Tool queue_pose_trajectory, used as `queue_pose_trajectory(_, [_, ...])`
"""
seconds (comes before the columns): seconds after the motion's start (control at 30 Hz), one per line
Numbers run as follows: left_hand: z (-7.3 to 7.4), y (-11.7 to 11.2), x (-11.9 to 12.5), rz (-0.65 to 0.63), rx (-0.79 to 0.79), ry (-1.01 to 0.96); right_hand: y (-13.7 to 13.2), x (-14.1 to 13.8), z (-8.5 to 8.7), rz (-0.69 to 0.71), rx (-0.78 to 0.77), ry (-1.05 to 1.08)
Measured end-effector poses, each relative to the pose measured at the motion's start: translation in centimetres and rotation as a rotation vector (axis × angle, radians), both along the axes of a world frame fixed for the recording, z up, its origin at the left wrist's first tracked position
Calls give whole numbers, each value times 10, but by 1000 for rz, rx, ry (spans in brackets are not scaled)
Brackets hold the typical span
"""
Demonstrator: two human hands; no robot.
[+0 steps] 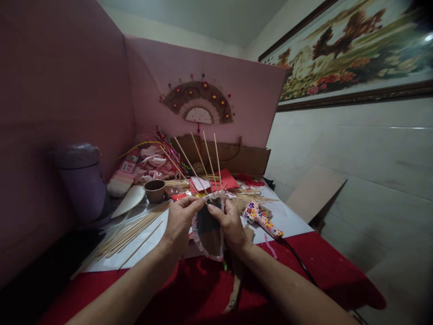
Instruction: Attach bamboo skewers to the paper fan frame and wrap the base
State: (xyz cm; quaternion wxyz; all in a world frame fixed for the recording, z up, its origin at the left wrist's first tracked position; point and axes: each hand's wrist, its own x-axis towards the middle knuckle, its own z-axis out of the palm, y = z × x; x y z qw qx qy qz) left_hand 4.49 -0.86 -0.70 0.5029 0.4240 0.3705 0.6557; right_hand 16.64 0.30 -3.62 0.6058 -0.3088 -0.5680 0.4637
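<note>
My right hand grips a half-round cardboard piece by its right side, the thumb pressed on its dark face. White edging runs round the cardboard's rim. Several thin wooden sticks fan upward from its top edge. At the upper left of the piece, my left hand pinches the lower end of the leftmost stick between thumb and forefinger. The exact spot where that stick meets the cardboard is hidden by the fingers.
Loose sticks lie on white sheeting at the left. A flower-patterned glue gun with a black cord rests at the right. Behind are a small brown bowl, red paper and a purple container. A decorated fan hangs on the pink panel.
</note>
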Motion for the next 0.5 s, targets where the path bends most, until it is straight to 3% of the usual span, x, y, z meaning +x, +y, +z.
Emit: queue_pose_trajectory(0.5, [-1,-1,0,-13,8,-8,1,0,-1,8,6,0])
